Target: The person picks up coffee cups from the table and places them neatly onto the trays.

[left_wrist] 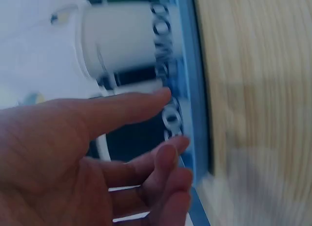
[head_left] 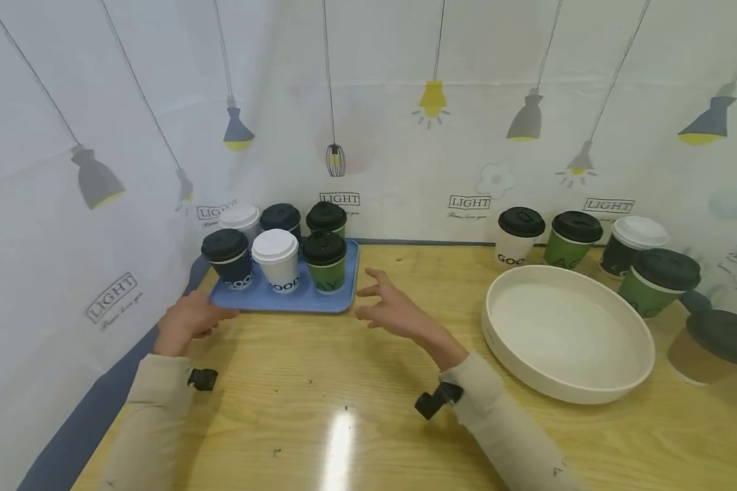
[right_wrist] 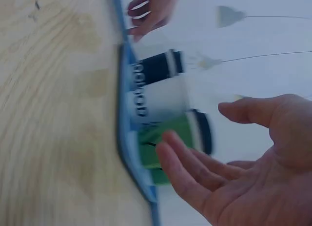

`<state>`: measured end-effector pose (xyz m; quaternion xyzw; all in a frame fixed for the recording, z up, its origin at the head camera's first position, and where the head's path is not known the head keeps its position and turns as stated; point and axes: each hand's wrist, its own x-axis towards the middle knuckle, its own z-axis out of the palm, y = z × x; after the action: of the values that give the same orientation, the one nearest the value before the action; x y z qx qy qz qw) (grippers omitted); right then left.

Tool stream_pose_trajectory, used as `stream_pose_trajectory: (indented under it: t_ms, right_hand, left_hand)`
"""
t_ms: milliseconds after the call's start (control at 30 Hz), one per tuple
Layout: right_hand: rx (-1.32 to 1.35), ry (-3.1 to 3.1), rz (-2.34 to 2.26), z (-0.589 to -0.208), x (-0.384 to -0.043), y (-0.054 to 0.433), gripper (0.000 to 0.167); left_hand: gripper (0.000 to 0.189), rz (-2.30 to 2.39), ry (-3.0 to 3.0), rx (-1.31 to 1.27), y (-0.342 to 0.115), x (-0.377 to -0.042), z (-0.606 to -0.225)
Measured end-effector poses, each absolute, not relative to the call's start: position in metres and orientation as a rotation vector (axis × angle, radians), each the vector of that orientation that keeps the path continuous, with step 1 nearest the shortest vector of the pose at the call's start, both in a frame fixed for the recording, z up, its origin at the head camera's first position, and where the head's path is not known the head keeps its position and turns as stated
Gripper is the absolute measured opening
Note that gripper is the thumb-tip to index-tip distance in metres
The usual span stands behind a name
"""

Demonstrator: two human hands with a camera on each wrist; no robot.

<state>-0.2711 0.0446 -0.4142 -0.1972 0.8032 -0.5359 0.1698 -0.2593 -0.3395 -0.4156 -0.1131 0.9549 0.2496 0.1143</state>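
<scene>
A blue tray (head_left: 282, 303) at the back left carries two rows of lidded paper cups. Its front row has a dark navy cup (head_left: 230, 262), a white cup (head_left: 276, 262) with a white lid, and a green cup (head_left: 325, 262) with a black lid. My left hand (head_left: 190, 319) is at the tray's front left corner, fingers loosely bent; whether it touches the rim cannot be told. Just beyond the tray's right edge, my right hand (head_left: 396, 310) hovers with fingers spread, holding nothing. In the right wrist view its fingers (right_wrist: 187, 172) overlap the green cup, apparently without gripping it.
A round cream dish (head_left: 568, 334) with a raised wall stands on the wooden table (head_left: 307, 409) at the right. Several lidded cups curve around it, among them a green cup (head_left: 657, 283) and a brown cup (head_left: 712, 348). A lamp-printed white curtain (head_left: 393, 150) hangs behind and left.
</scene>
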Motion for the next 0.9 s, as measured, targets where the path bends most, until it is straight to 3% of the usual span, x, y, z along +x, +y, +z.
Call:
stream_pose_trajectory:
  t_ms: [200, 367, 467, 667, 900]
  right_hand:
    - [-0.697, 2.439, -1.545, -0.38, -0.243, 0.14, 0.059]
    - [-0.493, 2.923, -1.276, -0.359, -0.236, 0.223, 0.046]
    - [-0.28, 3.079, -1.188, -0.354, -0.237, 0.264, 0.046]
    - [0.021, 3.097, -1.145, -0.352, -0.241, 0.327, 0.054]
    - [0.252, 2.877, -0.976, -0.37, -0.247, 0.373, 0.072]
  left_hand:
    - [0.048, 0.739, 2.695, 0.04, -0.261, -0.259, -0.413]
    - [0.039, 0.867, 2.702, 0.243, -0.191, -0.251, -0.417]
    - [0.035, 1.111, 2.602, 0.335, -0.147, -0.249, -0.421]
    - [0.046, 1.487, 2.462, 0.454, -0.059, -0.251, -0.432]
    - [0.065, 1.733, 2.202, 0.227, 0.025, -0.253, -0.441]
